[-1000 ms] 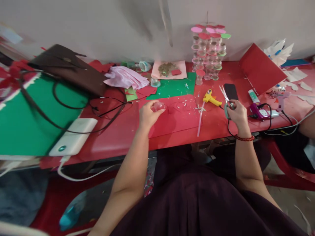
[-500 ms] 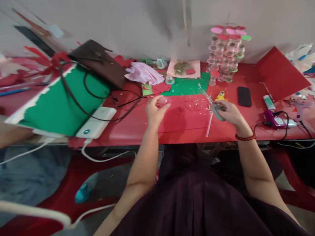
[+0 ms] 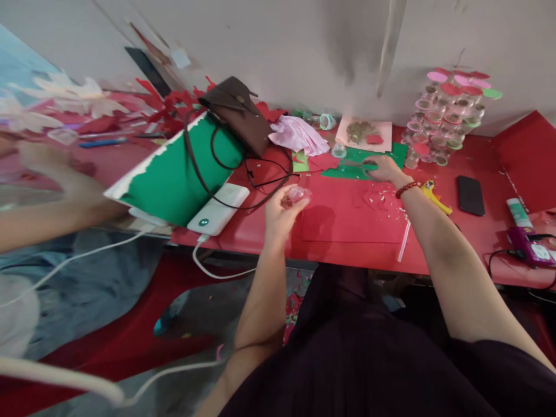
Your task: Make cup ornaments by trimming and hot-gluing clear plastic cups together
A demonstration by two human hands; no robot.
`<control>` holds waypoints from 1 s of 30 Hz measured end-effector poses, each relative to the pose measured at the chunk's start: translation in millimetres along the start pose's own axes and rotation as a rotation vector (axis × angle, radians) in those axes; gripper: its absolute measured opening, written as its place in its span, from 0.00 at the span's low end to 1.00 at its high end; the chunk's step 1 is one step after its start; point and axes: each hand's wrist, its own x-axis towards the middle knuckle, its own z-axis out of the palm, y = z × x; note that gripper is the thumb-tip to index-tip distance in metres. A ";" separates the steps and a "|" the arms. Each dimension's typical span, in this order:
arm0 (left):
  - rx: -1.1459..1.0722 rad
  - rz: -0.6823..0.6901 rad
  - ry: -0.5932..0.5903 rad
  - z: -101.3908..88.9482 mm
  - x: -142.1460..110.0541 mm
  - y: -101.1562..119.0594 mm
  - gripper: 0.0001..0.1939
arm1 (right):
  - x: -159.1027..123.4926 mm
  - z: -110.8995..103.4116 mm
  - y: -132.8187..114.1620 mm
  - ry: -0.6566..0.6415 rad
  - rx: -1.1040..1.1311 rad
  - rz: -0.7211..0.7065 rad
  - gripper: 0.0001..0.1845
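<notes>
My left hand [image 3: 278, 214] is closed round a small clear plastic cup [image 3: 300, 196], held above the left edge of the red paper sheet [image 3: 334, 217]. My right hand [image 3: 384, 169] grips a pair of scissors [image 3: 354, 164]; the blades point left over the green paper [image 3: 397, 153], and the fingers cover most of the handles. Just beyond the blades stands another clear cup [image 3: 339, 150]. Small white scraps and a pale pink straw [image 3: 403, 241] lie below my right forearm.
A tower of clear cups with paper discs [image 3: 447, 119] stands at the back right, near a phone [image 3: 470, 195] and a yellow glue gun [image 3: 435, 198]. To the left are a brown bag [image 3: 245, 119], a white power bank [image 3: 219, 209] and a co-worker's blurred arm [image 3: 56, 200].
My right hand has moved left with the scissors, from the scraps to above the green paper. My left hand still holds the cup. The view has swung left.
</notes>
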 end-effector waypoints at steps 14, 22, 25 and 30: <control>0.101 0.198 -0.217 61.9 -9.4 9.6 0.23 | -82.4 23.3 -53.7 -0.045 0.701 0.074 0.24; 0.251 0.403 -0.363 74.4 -41.6 18.6 0.21 | -157.2 51.7 -82.5 0.125 1.025 0.171 0.28; 0.350 0.252 -0.294 46.8 -31.0 6.0 0.26 | -173.5 51.9 -76.3 0.191 0.972 0.240 0.28; 0.399 -0.124 -0.019 9.2 -4.7 -17.0 0.29 | -199.1 53.0 -75.2 0.226 0.843 0.255 0.26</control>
